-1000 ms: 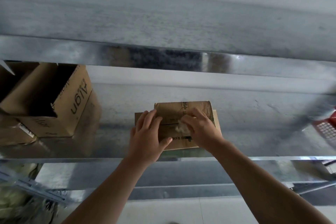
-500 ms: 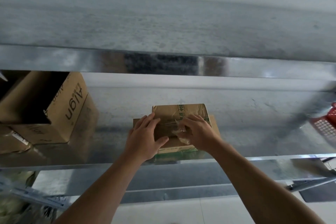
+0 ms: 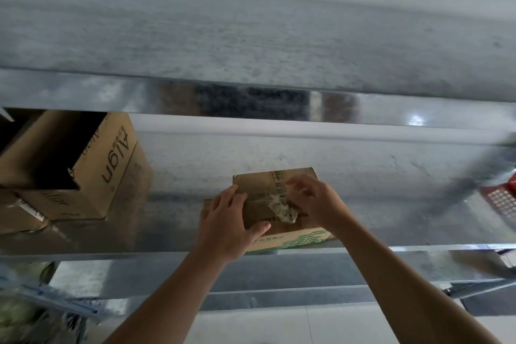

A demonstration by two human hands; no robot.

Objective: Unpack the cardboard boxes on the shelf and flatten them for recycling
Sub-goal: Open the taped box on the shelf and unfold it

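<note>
Two hands were on a small cardboard box (image 3: 296, 235), which sat at the front edge of the metal shelf (image 3: 111, 244). The left hand (image 3: 226, 225) lay flat on its lid, fingers (image 3: 229, 195) straight and pressing down. The right hand (image 3: 317, 204) pinched in its fingers what looked like crumpled clear tape (image 3: 282, 209), just right of the left thumb. Well left of the left fingers stood a larger box (image 3: 111, 165) printed "Align".

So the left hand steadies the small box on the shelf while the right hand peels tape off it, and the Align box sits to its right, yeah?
Not quite: the head view shows the Align box to the left of the small box. Left hand steadying, right hand peeling tape: correct.
</note>
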